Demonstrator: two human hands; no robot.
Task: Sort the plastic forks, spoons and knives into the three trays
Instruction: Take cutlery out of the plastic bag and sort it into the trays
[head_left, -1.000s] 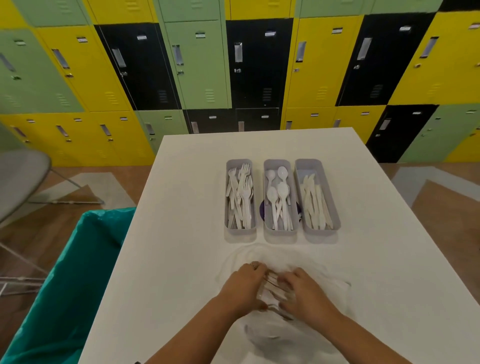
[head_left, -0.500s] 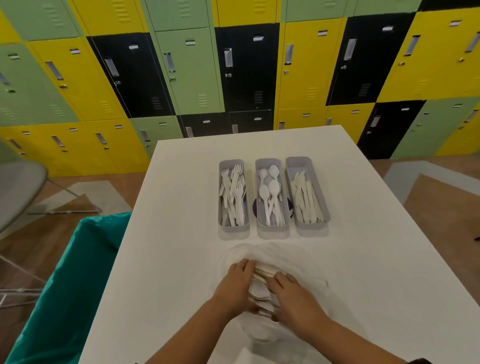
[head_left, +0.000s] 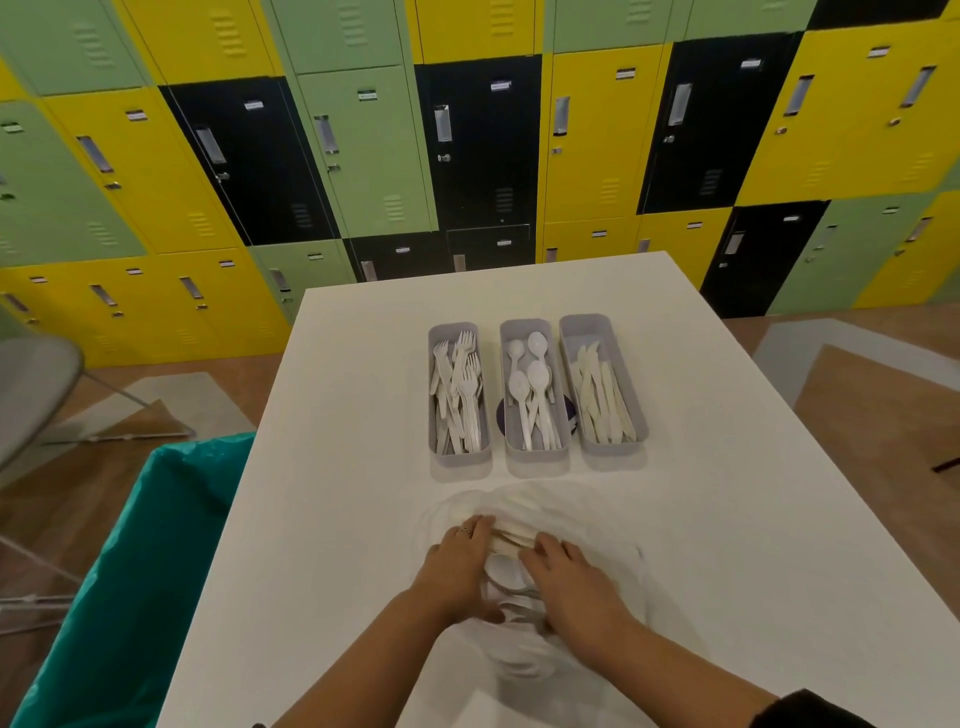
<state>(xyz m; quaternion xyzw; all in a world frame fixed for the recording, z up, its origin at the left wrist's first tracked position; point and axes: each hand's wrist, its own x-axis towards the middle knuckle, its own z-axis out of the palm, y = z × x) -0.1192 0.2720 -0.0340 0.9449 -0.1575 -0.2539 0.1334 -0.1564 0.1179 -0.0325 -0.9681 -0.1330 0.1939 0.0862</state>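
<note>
Both hands, the left (head_left: 457, 569) and right (head_left: 574, 584), curl around a bundle of white cutlery (head_left: 511, 540) on a clear bag (head_left: 587, 519) at the table's (head_left: 727, 519) near edge. Beyond stand three grey trays: forks (head_left: 460, 395), spoons (head_left: 532, 395), knives (head_left: 602, 389).

White table (head_left: 727, 519). Three grey trays (head_left: 460, 457) near its far edge hold white forks (head_left: 462, 389), white spoons (head_left: 530, 384) and cream knives (head_left: 602, 400). A purple disc (head_left: 503, 415) shows between trays. Teal bin bag (head_left: 130, 571) at the left edge. Lockers (head_left: 363, 156) patchworked yellow, green, black.
</note>
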